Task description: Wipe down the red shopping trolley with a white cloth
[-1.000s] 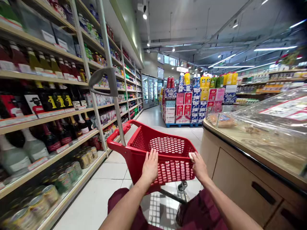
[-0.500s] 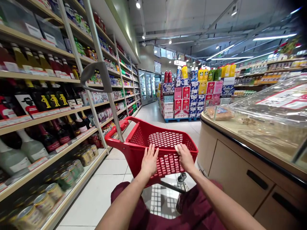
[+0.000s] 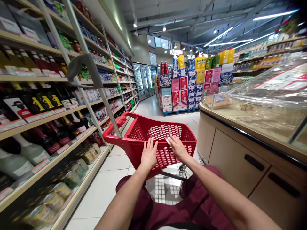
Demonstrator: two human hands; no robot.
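Note:
A red plastic shopping cart stands side-on in front of me, with a perforated basket and a grey handle on a tall metal pole at its left end. My left hand lies flat on the basket's near side, fingers stretched up to the rim. To its right, my right hand is at the same rim, fingers pressed together around a small white cloth. Only an edge of the cloth shows; the rest is hidden under the fingers.
Shelves of bottles and cans line the left. On the right stands a wooden counter with packaged food under clear covers. Stacked drink cartons rise on a blue pallet ahead, and glass-door fridges stand further back.
My right hand has slid left along the basket rim with the white cloth, closer to my left hand. My left hand stays on the near side. The view has shifted slightly.

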